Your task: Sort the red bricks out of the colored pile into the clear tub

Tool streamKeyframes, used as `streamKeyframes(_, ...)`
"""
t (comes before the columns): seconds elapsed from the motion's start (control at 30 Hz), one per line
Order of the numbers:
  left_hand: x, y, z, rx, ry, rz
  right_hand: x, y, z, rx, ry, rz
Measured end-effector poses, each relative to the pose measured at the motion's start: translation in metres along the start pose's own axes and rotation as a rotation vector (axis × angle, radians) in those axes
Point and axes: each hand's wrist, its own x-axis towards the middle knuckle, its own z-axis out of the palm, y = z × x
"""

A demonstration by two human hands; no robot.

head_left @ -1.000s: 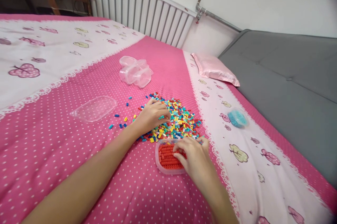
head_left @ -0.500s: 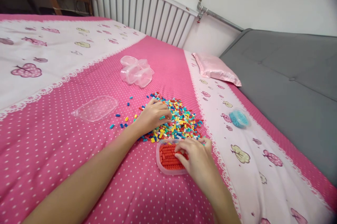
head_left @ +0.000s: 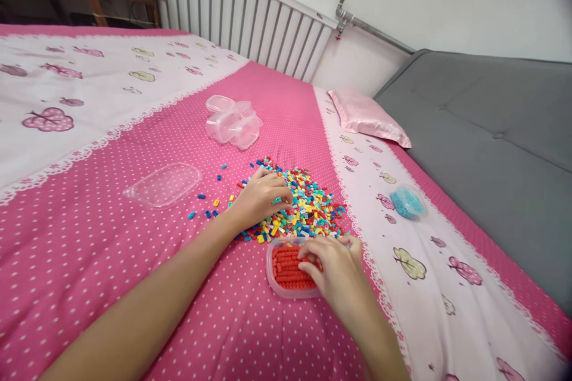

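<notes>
My left hand [head_left: 264, 195] rests on a heap of small coloured toy bricks [head_left: 308, 202], fingers curled down into it. Whatever those fingers hold, if anything, is hidden behind the hand. My right hand [head_left: 333, 259] reaches over the right side of a clear plastic tub [head_left: 271, 276]. Inside the tub, red toy bricks [head_left: 288, 268] lie in neat rows. Thumb and index finger of the right hand come together against these bricks, in a pinch whose contents I cannot make out. The tub stands just in front of the heap.
A clear lid [head_left: 167, 184] lies left on the pink dotted bedspread [head_left: 214, 321]. Several clear empty tubs [head_left: 235, 121] sit behind the heap. To the right is a tub of light-blue bricks [head_left: 406, 202]. A pink pillow [head_left: 369, 115] lies by the grey headboard [head_left: 482, 148]. Loose bricks [head_left: 210, 213] are scattered leftward.
Both hands keep almost the same place and pose. The whole view has shifted very slightly; the fingers of the right hand stay at the red bricks.
</notes>
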Motion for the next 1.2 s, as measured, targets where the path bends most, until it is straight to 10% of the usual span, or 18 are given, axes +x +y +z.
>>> streamKeyframes(1.2, 0.001, 0.005, -0.005, 0.052, 0.010, 0.001, -0.006, 0.010, -0.006, 0.054, -0.026, -0.027)
